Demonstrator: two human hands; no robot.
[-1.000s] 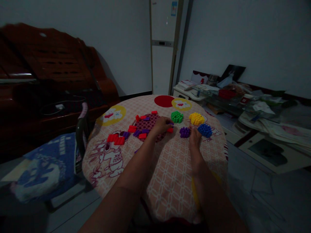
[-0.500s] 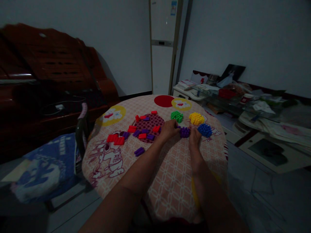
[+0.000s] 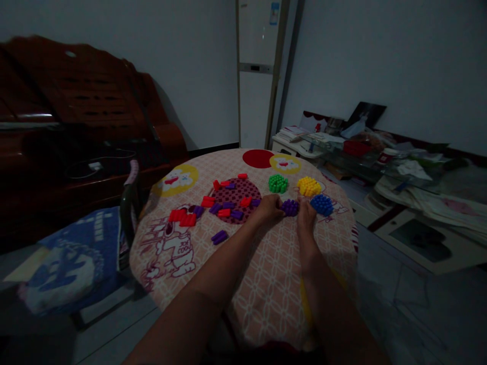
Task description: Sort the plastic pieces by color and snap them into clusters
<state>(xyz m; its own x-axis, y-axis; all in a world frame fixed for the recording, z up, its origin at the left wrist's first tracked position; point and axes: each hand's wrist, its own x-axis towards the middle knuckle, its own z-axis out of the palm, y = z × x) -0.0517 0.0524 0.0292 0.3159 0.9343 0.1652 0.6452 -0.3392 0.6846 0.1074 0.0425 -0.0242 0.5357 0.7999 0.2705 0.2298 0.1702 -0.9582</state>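
Note:
A cluster of purple knobbed plastic blocks (image 3: pixel 290 207) stands on the table between my two hands. My left hand (image 3: pixel 271 208) pinches at the cluster's left edge, with a purple block mostly hidden in its fingers. Against the right side of the cluster, my right hand (image 3: pixel 306 217) is closed, its fingertips partly hidden. Just right of that hand is a blue cluster (image 3: pixel 321 205). Behind are a green cluster (image 3: pixel 278 183) and a yellow cluster (image 3: pixel 309 186). Loose red blocks (image 3: pixel 182 217) and purple blocks (image 3: pixel 219 236) lie to the left.
A patterned cloth covers the round table (image 3: pixel 262 289). At left stand a chair with a blue cushion (image 3: pixel 76 258) and a wooden sofa (image 3: pixel 102 96). A cluttered glass-topped cabinet (image 3: pixel 365 157) runs along the right wall. A tall white unit (image 3: pixel 254 101) stands behind.
My left hand has moved right from the red and purple blocks to the purple cluster, uncovering a red block and a purple block. My right hand has stayed beside the cluster.

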